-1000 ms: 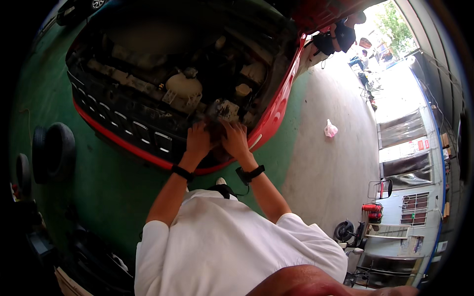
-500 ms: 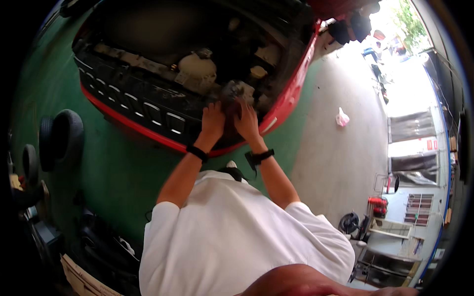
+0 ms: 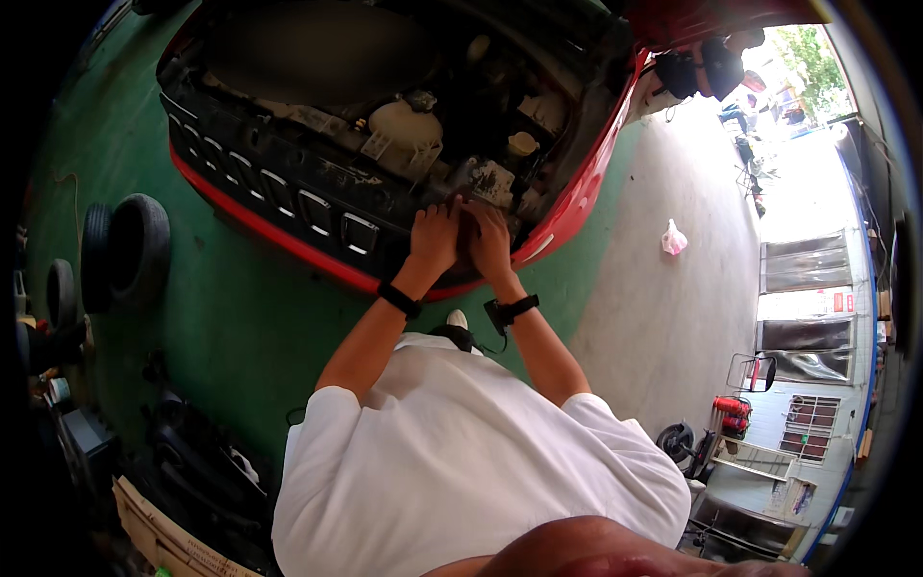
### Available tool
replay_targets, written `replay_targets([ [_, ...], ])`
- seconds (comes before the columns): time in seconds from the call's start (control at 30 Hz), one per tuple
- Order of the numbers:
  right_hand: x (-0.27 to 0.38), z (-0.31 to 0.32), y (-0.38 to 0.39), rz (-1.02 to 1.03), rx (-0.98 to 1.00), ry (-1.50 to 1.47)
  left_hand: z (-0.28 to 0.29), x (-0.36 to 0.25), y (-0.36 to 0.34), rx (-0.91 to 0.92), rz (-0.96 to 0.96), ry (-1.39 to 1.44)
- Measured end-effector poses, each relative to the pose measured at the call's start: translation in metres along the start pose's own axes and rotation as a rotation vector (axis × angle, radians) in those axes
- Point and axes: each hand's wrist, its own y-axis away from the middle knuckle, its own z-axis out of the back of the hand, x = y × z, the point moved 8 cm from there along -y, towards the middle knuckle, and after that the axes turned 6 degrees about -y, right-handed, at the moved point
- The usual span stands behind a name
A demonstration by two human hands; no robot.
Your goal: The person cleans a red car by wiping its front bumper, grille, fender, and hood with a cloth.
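Observation:
A red car (image 3: 577, 226) stands in front of me with its engine bay uncovered. At its front corner, near the end of the black slotted grille (image 3: 315, 213), my left hand (image 3: 435, 238) and my right hand (image 3: 488, 240) are close together. Their fingers are bent and meet over a dark reddish part (image 3: 466, 240) between them, too shadowed to name. Just beyond the fingertips sits a dusty, pale-topped unit (image 3: 488, 181). A whitish plastic tank (image 3: 404, 130) and a cream-coloured cap (image 3: 522, 144) lie deeper in the bay.
Tyres (image 3: 139, 250) stand on the green floor at the left. A flattened cardboard piece (image 3: 173, 539) lies at the lower left. On the pale floor to the right is a pink-and-white bag (image 3: 674, 238). Another person (image 3: 707, 67) is at the car's far right side.
The view has shifted, so the car sits further right in it. My hands have drawn closer together, their fingertips nearly meeting over the dark part.

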Motion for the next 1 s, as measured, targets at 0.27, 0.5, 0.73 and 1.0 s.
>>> replay_targets([
  [0.27, 0.022, -0.034, 0.027, -0.327, 0.238, -0.208, 0.027, 0.041, 0.067, 0.211, -0.045, 0.807],
  [0.5, 0.027, -0.005, -0.007, -0.434, -0.062, -0.947, 0.089, 0.061, 0.077, -0.153, -0.043, 0.868],
  [0.73, 0.080, -0.053, -0.022, -0.349, 0.136, -0.967, 0.093, 0.095, 0.087, -0.212, -0.029, 0.981],
  [1.0, 0.002, 0.016, -0.025, -0.141, 0.135, 0.177, 0.027, 0.193, 0.088, -0.170, 0.249, 0.154],
])
